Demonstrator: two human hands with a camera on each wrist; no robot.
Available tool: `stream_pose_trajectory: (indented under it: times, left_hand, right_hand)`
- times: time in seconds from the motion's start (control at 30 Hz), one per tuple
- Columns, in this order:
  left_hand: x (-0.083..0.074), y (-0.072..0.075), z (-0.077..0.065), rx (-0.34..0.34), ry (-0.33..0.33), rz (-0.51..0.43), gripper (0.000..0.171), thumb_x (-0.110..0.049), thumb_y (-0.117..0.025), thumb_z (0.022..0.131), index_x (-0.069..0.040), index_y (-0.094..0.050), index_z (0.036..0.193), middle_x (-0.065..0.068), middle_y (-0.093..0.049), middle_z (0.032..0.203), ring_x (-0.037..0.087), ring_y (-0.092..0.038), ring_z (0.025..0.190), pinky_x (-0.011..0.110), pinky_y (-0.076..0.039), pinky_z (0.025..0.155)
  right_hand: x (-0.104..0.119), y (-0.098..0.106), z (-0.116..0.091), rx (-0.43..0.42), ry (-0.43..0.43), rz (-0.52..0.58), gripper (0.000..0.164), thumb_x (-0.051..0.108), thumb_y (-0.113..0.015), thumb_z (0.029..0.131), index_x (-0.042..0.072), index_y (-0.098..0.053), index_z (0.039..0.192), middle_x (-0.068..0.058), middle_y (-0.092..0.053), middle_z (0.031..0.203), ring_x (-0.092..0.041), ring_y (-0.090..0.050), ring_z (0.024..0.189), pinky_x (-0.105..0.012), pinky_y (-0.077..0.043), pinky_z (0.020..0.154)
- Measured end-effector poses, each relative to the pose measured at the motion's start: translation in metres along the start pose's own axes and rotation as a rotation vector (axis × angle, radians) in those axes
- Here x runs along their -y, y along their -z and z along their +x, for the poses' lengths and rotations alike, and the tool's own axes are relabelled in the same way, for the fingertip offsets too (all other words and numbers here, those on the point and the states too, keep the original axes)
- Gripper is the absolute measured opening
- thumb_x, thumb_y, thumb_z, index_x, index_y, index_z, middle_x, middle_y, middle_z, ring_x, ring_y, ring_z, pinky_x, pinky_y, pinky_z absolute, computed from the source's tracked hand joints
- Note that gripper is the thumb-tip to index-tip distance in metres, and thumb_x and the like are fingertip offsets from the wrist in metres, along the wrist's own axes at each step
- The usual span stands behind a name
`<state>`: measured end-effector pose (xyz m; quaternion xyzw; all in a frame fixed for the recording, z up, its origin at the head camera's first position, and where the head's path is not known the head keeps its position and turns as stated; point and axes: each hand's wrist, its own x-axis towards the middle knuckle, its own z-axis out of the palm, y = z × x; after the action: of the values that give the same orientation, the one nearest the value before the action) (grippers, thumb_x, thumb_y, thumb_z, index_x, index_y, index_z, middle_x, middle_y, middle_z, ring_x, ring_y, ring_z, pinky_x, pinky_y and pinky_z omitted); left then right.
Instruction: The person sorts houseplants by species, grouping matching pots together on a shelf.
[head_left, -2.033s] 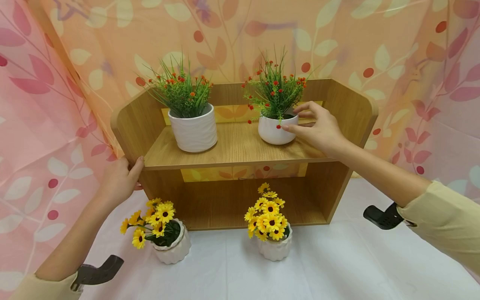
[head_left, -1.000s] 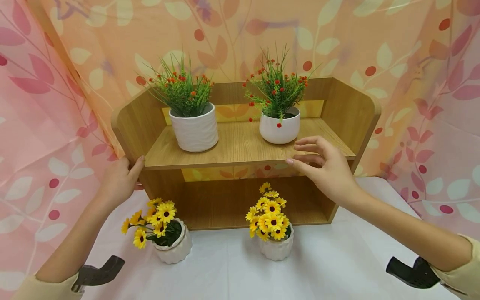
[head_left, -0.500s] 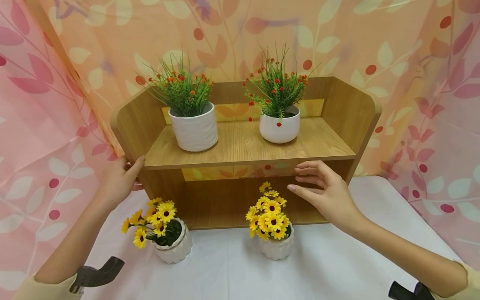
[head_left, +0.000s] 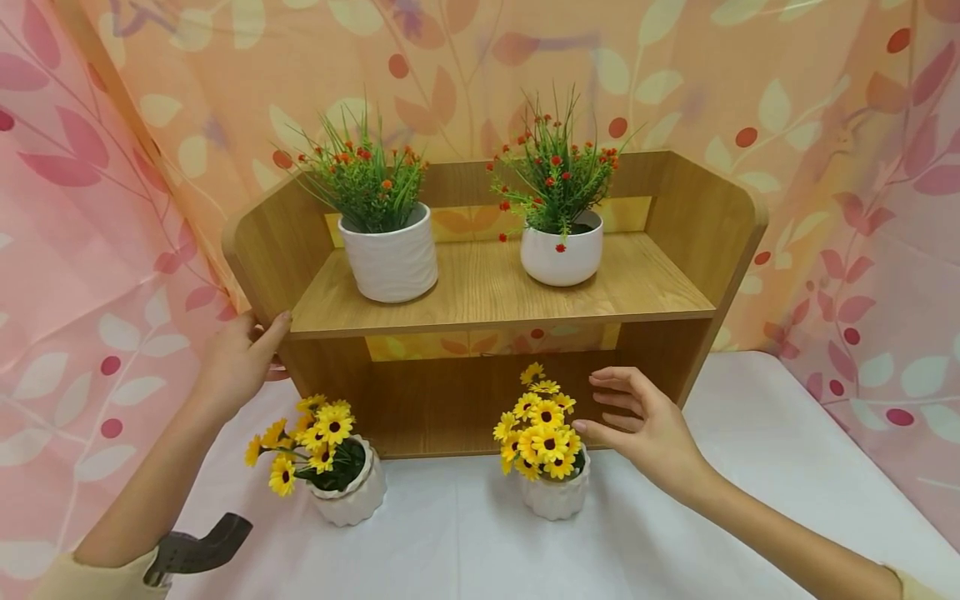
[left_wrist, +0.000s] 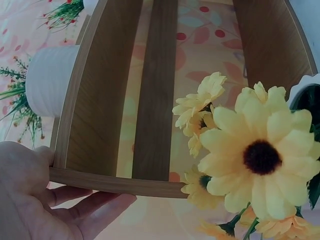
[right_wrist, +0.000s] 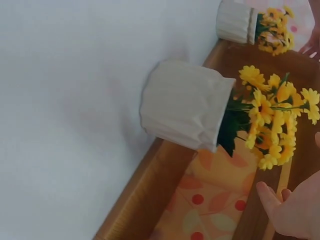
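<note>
My left hand [head_left: 238, 367] grips the left side panel of a two-tier wooden shelf [head_left: 495, 312]. In the left wrist view, its thumb lies at the front edge and its fingers [left_wrist: 102, 210] run along the panel's outer face. My right hand [head_left: 652, 425], fingers spread and slightly bent, holds nothing. It is just right of a white fluted pot of yellow flowers [head_left: 557, 497], the thumb close to the blooms. The right wrist view shows this pot [right_wrist: 185, 105] upright on the cloth, with the right hand [right_wrist: 295, 207] partly cut off by the frame edge.
A second pot of yellow flowers [head_left: 348, 492] stands in front of the shelf's left end. On the upper tier are a tall white pot [head_left: 390, 258] and a rounder white pot [head_left: 562, 257], both with red-flowered greenery. White cloth [head_left: 465, 558] covers the table; patterned curtains [head_left: 862, 250] hang around.
My right hand has let go of the round white pot on the upper tier and come down beside the right yellow-flower pot. The left hand has stayed on the shelf's side.
</note>
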<state>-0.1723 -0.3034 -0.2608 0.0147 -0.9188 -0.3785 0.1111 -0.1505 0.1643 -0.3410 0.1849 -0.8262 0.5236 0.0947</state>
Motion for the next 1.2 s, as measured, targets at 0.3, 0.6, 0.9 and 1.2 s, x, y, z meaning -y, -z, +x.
stream_pose_trajectory:
  times: [0.3,0.6,0.9,1.2]
  left_hand:
    - [-0.001,0.000,0.000,-0.004,-0.003,-0.004,0.072,-0.045,-0.038,0.114,0.017,-0.039,0.149,0.043,-0.060,0.132,0.051,-0.072,0.108,0.027,-0.064,0.067]
    - [-0.001,0.000,-0.002,-0.020,-0.010,-0.002,0.071,-0.044,-0.039,0.114,0.018,-0.041,0.147,0.043,-0.062,0.128,0.047,-0.075,0.099,0.026,-0.064,0.065]
    - [-0.001,-0.001,-0.001,-0.009,-0.001,0.012,0.072,-0.046,-0.038,0.114,0.017,-0.040,0.149,0.042,-0.061,0.129,0.048,-0.074,0.103,0.027,-0.064,0.066]
    - [-0.001,-0.001,-0.001,-0.014,-0.002,0.007,0.072,-0.046,-0.038,0.114,0.018,-0.041,0.148,0.042,-0.062,0.129,0.048,-0.074,0.102,0.026,-0.064,0.066]
  right_hand:
    - [-0.023,-0.009,-0.013,0.048,-0.028,0.013,0.067,0.012,-0.091,0.084,0.004,-0.055,0.140,-0.015,-0.059,0.145,-0.040,-0.062,0.130,-0.037,-0.059,0.102]
    - [-0.046,-0.022,-0.022,0.074,-0.085,-0.051,0.078,0.021,-0.095,0.080,0.003,-0.054,0.144,-0.020,-0.060,0.144,-0.040,-0.063,0.124,-0.053,-0.059,0.099]
    - [-0.061,-0.035,-0.027,0.126,-0.175,-0.005,0.084,0.020,-0.096,0.077,0.001,-0.051,0.145,-0.022,-0.061,0.142,-0.045,-0.059,0.131,-0.060,-0.054,0.105]
    - [-0.071,-0.048,-0.033,0.138,-0.172,-0.003,0.089,0.016,-0.097,0.075,-0.002,-0.048,0.147,-0.024,-0.060,0.140,-0.042,-0.061,0.128,-0.054,-0.057,0.103]
